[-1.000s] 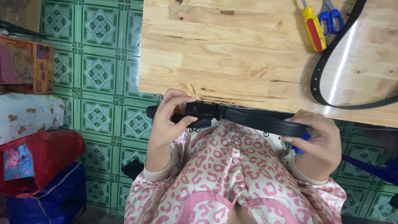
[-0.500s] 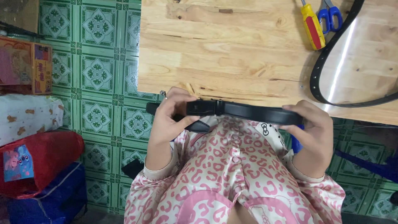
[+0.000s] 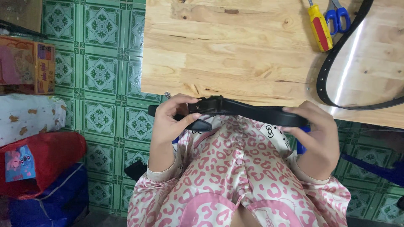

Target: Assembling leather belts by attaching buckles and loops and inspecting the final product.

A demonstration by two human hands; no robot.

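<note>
A black belt (image 3: 248, 110) is stretched level in front of my chest, just below the near edge of the wooden table (image 3: 235, 54). My left hand (image 3: 172, 122) grips its buckle end, thumb on top near the black buckle (image 3: 205, 104). My right hand (image 3: 317, 134) is closed round the other end of the strap, and something blue shows under its fingers. I wear a pink patterned top.
On the table lie a yellow and red screwdriver (image 3: 319, 28), blue-handled scissors (image 3: 338, 14) and a second black belt (image 3: 336, 63) curved in a loop. Green patterned floor tiles (image 3: 101, 71) lie left, with a cardboard box (image 3: 25, 63), white, red and blue bags.
The belt has levelled out and lifted slightly toward the table edge. My right hand rose with it; my left hand kept its grip at the buckle.
</note>
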